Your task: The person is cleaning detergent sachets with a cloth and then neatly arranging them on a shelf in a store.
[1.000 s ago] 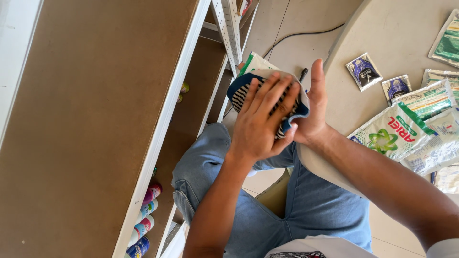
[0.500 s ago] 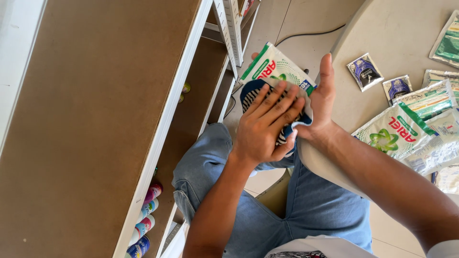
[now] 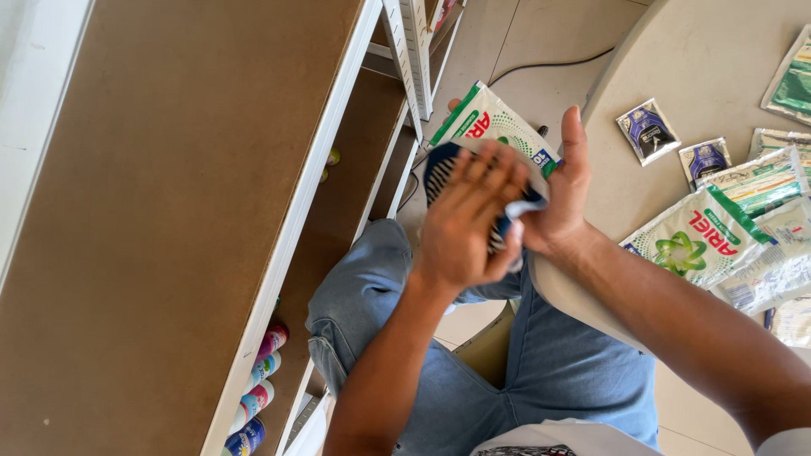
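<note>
Striped blue cloth (image 3: 441,169) under left hand (image 3: 469,221); right hand (image 3: 559,198) grips glossy sachet (image 3: 494,127).

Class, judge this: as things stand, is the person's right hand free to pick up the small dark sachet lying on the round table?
Probably not yet. The right hand holds a green-and-white packet that the left hand presses a dark cloth against. The dark sachet lies uncovered nearby on the table.
</note>
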